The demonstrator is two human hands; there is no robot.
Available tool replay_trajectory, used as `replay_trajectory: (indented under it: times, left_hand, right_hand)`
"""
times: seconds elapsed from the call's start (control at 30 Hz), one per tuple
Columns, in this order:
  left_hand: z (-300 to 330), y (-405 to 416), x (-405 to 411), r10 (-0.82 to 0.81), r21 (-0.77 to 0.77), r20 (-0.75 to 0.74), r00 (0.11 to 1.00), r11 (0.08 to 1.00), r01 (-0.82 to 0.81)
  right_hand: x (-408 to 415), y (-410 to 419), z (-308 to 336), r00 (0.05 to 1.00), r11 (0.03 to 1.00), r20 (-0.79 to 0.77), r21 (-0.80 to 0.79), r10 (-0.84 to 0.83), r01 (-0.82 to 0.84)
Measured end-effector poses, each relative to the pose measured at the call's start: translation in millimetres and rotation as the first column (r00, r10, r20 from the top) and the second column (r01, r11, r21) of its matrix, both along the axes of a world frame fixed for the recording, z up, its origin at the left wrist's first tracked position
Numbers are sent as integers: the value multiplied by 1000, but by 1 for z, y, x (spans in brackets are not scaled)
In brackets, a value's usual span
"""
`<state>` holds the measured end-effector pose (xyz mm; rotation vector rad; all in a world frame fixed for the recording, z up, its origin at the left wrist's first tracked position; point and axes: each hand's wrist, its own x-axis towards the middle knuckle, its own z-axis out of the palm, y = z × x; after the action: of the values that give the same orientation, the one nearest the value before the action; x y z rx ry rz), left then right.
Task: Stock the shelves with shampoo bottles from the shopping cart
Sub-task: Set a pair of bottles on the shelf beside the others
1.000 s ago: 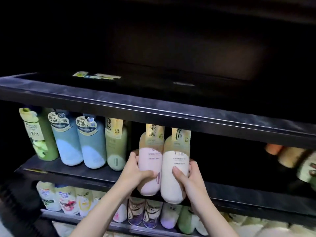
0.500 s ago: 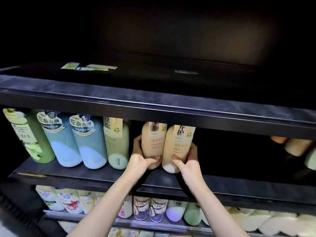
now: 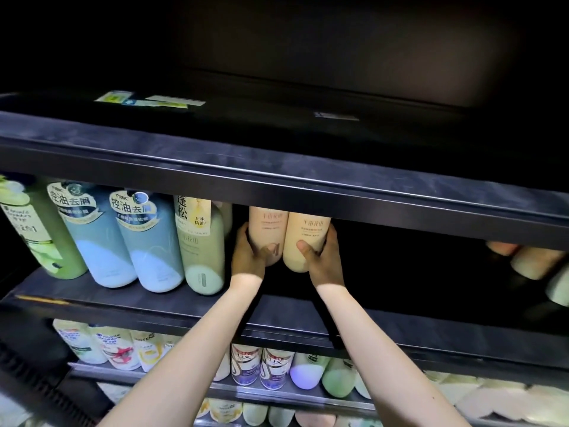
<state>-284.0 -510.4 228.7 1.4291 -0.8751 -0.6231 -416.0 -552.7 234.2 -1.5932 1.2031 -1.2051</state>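
**Two bottles pushed deeper onto the middle shelf**

The pink bottle (image 3: 267, 234) and cream bottle (image 3: 304, 241) stand upright, tops hidden behind the upper shelf's edge (image 3: 308, 183). Left hand (image 3: 248, 257) grips the pink, right hand (image 3: 323, 260) the cream. Both sit farther back than before, beside the green bottle (image 3: 201, 245).

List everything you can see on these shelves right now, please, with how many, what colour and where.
Pink bottle: one, pale pink, middle shelf, held.
Cream bottle: one, cream, touching the pink one's right side, held.
Olive bottle: one, olive green, left of the pink bottle.
Blue bottles: two, pale blue, left of the olive one.
Green bottle: one, bright green, far left.
Middle shelf: one, dark, bare to the right of the hands.
Lower shelf bottles: a mixed row, white, lilac, green.
Left hand: grips the pink bottle.
Right hand: grips the cream bottle.
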Motion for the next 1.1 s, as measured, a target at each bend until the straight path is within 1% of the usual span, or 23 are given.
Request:
replay_trajectory:
  times: [0.23, 0.43, 0.5, 0.53, 0.6, 0.63, 0.67, 0.77, 0.8, 0.9, 0.97, 1.0, 1.1]
  left_hand:
    - [-5, -9, 3, -42, -80, 34, 999, 996, 45]
    - [-5, -20, 5, -84, -82, 24, 996, 993, 86]
    - [-7, -23, 5, -97, -38, 32, 995, 994, 99]
    - [-8, -24, 3, -81, 11, 40, 996, 997, 81]
    - [-13, -21, -4, 8, 179, 136, 991, 983, -32]
    - [-16, -16, -8, 33, 256, 207, 978, 963, -87]
    - [-19, -9, -12, 23, 304, 270, 963, 947, -108]
    - [-18, 28, -23, -102, 365, 445, 889, 928, -76]
    - [-16, 44, -25, -147, 400, 498, 855, 913, -77]
    - [-16, 101, -27, -266, 444, 655, 707, 893, -76]
    - [-19, 144, -21, -284, 445, 714, 641, 890, -102]
    - [-24, 163, -16, -287, 455, 728, 622, 882, -125]
    - [-36, 231, 9, -271, 502, 743, 612, 831, -241]
  right_hand:
    - [2, -13, 1, 1000, 1000, -16, -6, 7, -7]
    - [4, -27, -10, 999, 1000, -42, -12, -1, 0]
    - [4, -30, -12, 999, 1000, -39, -13, 8, -8]
    - [3, -32, -13, 999, 1000, -41, -14, 16, -17]
    - [0, -34, -14, 998, 999, -59, -16, 30, -31]
    - [-1, -32, -14, 996, 999, -83, -17, 28, -30]
    - [-2, -30, -15, 993, 999, -113, -25, 20, -23]
    - [-12, -1, -10, 958, 999, -284, -12, -47, 45]
    - [-17, 14, -10, 939, 998, -340, -48, -49, 35]
    - [-29, 66, -18, 840, 976, -541, -200, -40, -83]
    - [-22, 94, -24, 788, 945, -615, -278, -36, -174]
    - [-18, 105, -27, 771, 930, -636, -299, -25, -216]
    - [15, 151, -35, 734, 879, -677, -320, 47, -352]
